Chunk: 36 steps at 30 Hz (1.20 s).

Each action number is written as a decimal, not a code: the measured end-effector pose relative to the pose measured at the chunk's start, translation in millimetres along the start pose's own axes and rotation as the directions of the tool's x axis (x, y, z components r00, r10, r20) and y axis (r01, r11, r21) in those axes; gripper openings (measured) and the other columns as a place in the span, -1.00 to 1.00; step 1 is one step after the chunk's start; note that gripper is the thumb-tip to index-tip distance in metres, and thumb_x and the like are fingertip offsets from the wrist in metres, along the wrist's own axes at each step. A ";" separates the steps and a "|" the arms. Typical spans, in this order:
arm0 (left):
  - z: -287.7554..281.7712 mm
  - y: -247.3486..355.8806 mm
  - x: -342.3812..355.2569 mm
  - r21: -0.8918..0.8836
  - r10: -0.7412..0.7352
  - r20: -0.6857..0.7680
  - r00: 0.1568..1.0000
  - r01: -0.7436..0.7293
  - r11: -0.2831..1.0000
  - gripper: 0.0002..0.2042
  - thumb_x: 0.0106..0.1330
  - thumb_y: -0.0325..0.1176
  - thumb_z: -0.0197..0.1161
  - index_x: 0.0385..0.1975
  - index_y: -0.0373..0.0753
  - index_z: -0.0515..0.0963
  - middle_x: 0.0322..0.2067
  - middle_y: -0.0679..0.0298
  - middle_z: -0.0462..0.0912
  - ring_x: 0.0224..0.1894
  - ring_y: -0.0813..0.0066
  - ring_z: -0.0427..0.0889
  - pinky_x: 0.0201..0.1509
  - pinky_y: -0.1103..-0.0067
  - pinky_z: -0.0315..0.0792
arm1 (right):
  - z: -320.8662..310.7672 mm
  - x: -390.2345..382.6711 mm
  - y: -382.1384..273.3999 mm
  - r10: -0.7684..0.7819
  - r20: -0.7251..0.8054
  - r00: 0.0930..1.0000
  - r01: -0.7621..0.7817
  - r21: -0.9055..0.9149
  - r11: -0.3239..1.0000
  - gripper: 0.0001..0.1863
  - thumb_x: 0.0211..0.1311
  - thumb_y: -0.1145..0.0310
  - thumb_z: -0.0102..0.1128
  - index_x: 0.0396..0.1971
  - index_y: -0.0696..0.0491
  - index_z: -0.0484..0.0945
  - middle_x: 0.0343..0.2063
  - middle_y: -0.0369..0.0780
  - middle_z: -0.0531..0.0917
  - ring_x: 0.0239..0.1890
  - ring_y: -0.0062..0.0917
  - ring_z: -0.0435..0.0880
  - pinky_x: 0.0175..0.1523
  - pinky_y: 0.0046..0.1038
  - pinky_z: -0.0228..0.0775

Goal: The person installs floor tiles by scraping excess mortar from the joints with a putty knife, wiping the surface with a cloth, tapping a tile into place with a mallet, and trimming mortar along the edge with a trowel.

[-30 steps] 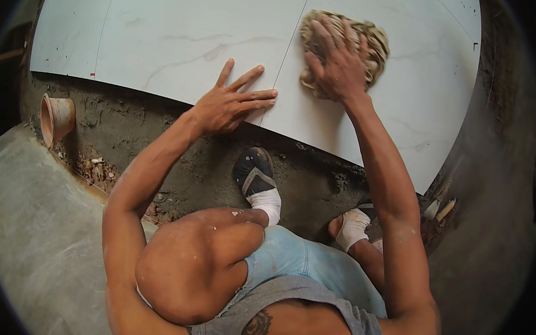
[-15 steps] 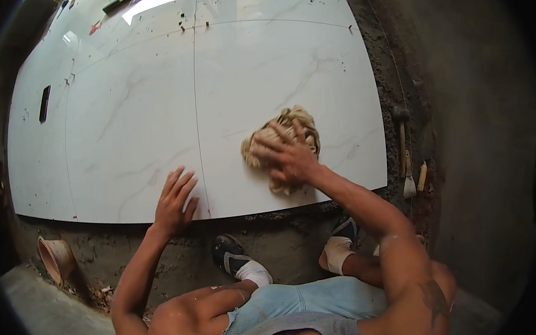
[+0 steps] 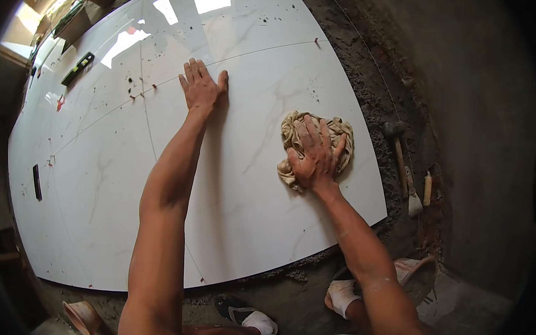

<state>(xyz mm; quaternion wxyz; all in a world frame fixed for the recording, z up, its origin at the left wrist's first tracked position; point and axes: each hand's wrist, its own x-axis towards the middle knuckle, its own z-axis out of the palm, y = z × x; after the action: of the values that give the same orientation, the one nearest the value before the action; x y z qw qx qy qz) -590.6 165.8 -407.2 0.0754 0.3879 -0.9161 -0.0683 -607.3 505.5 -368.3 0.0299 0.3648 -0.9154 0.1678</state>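
Observation:
My left hand [image 3: 202,93] is open with its fingers stretched out, lying on the white marble-patterned tiles [image 3: 246,215] beside a thin joint line. My right hand [image 3: 314,158] grips a crumpled beige cloth [image 3: 292,127] from above, pressing it on the tile near the right edge, fingers bent over its folds. Specks of debris and small red pieces [image 3: 59,104] are scattered over the farther tiles, which reflect bright patches of light.
A spirit level [image 3: 77,68] and dark bar [image 3: 37,181] lie at left on the tiles. Containers [image 3: 74,26] stand beyond. Along the right edge are a mallet [image 3: 395,138], a scraper [image 3: 414,201] and a pale cylinder [image 3: 427,188], beside a string. A pinkish pot [image 3: 81,316] lies near my feet.
My left hand has reached forward from the near edge onto the farther tile. My right hand has shifted the cloth about on the tile. The view has tilted, showing more of the far side.

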 end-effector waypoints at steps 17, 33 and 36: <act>18.5 88.7 28.7 -0.221 0.511 -0.058 0.857 -0.511 0.831 -0.38 0.54 -0.03 -0.03 0.45 -0.31 0.26 0.50 0.01 0.20 0.58 0.06 0.05 0.65 0.22 -0.11 | 0.1 2.8 4.7 -0.020 -0.014 1.000 0.021 0.033 0.999 -0.27 0.09 0.07 0.27 0.36 -0.27 0.43 0.45 -0.26 0.36 0.52 -0.09 0.20 0.46 0.46 -0.48; 44.5 157.2 51.8 -0.040 0.457 -0.084 0.886 -0.461 0.886 -0.27 0.54 0.14 -0.08 0.47 -0.36 0.20 0.53 -0.01 0.13 0.59 -0.07 -0.01 0.62 0.07 -0.12 | -0.8 2.8 7.0 -0.013 -0.001 1.000 0.013 0.059 0.998 -0.27 0.13 0.07 0.27 0.38 -0.27 0.40 0.46 -0.26 0.34 0.52 -0.06 0.17 0.45 0.48 -0.46; 48.4 200.9 61.1 -0.098 0.457 -0.009 0.889 -0.456 0.885 -0.20 0.51 0.19 -0.13 0.51 -0.37 0.12 0.56 0.01 0.03 0.63 0.02 -0.15 0.65 0.12 -0.29 | -3.7 1.7 7.4 -0.006 0.016 1.000 0.005 0.060 0.998 -0.29 0.16 0.06 0.25 0.38 -0.27 0.40 0.46 -0.24 0.33 0.53 -0.05 0.16 0.44 0.49 -0.46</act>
<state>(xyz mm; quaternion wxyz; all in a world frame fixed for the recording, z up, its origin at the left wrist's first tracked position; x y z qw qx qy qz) -782.6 263.5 -412.5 0.1015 0.1569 -0.9777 -0.0959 -613.8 510.5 -366.6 0.0120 0.3696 -0.9091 0.1920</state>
